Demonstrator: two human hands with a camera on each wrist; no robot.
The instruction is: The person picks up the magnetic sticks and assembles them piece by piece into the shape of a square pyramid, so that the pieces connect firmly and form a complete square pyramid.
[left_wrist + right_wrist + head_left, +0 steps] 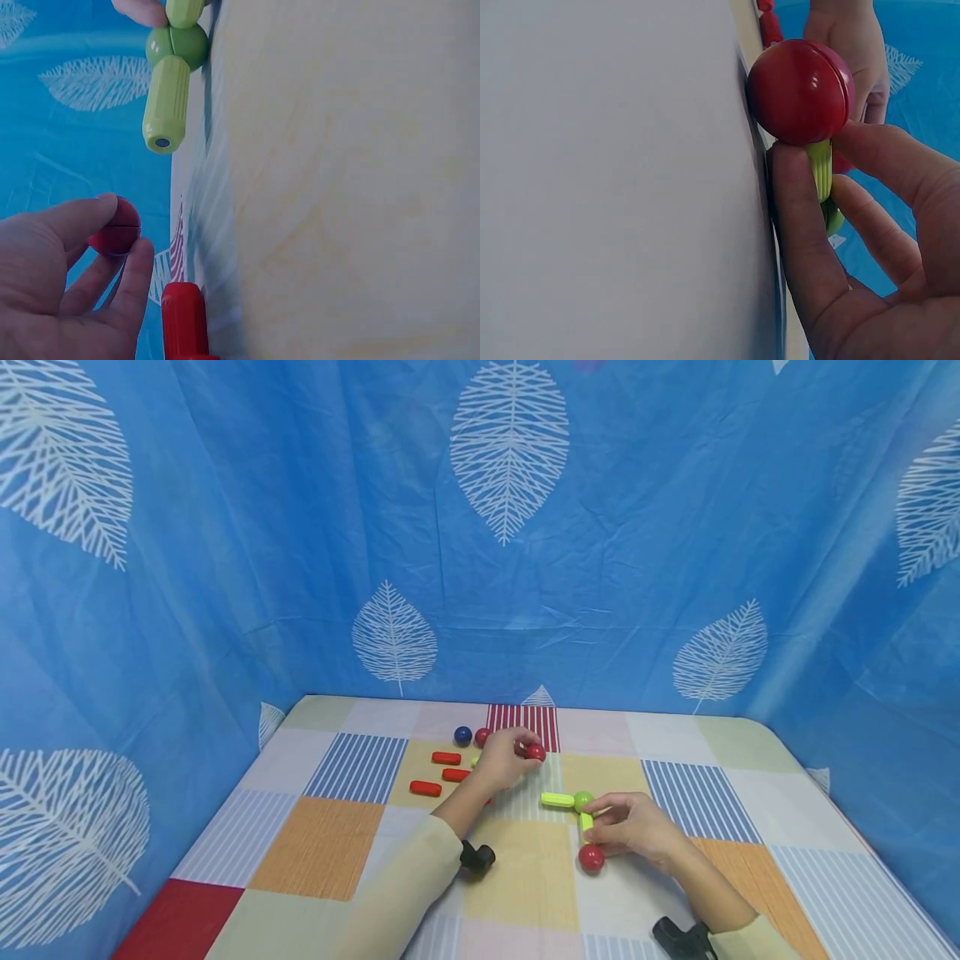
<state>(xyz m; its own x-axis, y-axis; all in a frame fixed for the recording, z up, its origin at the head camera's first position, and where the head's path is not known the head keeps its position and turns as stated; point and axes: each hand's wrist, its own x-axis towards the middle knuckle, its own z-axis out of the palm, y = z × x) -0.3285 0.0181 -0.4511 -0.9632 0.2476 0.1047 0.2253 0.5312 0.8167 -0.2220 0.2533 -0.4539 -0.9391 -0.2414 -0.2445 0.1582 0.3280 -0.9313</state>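
Between thumb and fingers, my left hand (504, 762) holds a red ball (536, 752) with a seam line (124, 226) round it, toward the back of the table. My right hand (637, 828) pinches a yellow-green rod (586, 828), partly hidden by the fingers. That rod has a red ball (799, 91) at its near end and a green ball (582, 801) at its far end. From the green ball a second yellow-green rod (557, 800) points left; its free end shows a dark round spot (162, 142) in the left wrist view.
Several red rods (425, 788) lie left of my left hand. Behind them sit a blue ball (462, 736) and another red ball (482, 737). A patchwork-patterned cloth (315, 843) covers the table. Blue curtain (480, 610) with white leaf prints surrounds its back and sides.
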